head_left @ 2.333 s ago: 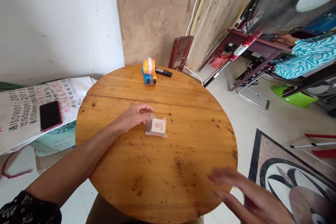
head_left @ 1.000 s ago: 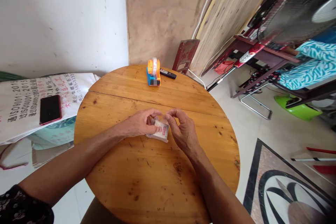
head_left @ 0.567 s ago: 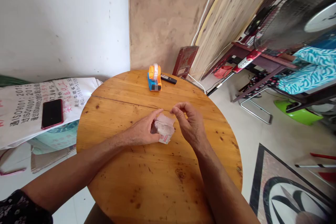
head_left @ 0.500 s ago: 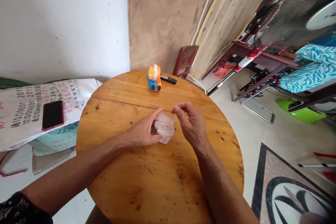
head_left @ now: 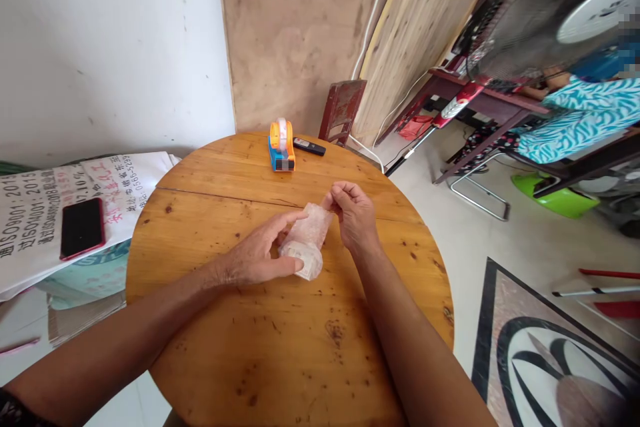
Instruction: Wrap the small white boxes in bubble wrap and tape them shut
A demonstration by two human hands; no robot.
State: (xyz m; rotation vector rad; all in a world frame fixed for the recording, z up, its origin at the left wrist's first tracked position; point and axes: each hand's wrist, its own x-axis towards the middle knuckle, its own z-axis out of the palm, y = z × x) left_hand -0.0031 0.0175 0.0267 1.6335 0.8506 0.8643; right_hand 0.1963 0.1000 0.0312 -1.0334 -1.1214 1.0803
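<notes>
In the middle of the round wooden table (head_left: pixel 250 360) lies a small whitish box (head_left: pixel 309 265) with faint pinkish print, partly covered in clear bubble wrap (head_left: pixel 315 223). My left hand (head_left: pixel 263 250) curves around its left side, thumb pressed on the front and fingers behind. A flap of the wrap stretches up and to the right, away from the box. My right hand (head_left: pixel 356 217) pinches the right upper edge of this flap between thumb and forefinger. The wrap partly hides the box.
An orange and blue tape dispenser (head_left: pixel 283 147) and a black remote-like object (head_left: pixel 309 146) stand at the table's far side. A phone (head_left: pixel 83 228) lies on white printed sacks (head_left: pixel 135 180) at left. A chair (head_left: pixel 341 110), a fan (head_left: pixel 545 27) and a seated person are beyond.
The wrap flap has been drawn out longer, up and to the right, with my right hand now pinching it. The box has tilted toward me. The whole view has shifted slightly.
</notes>
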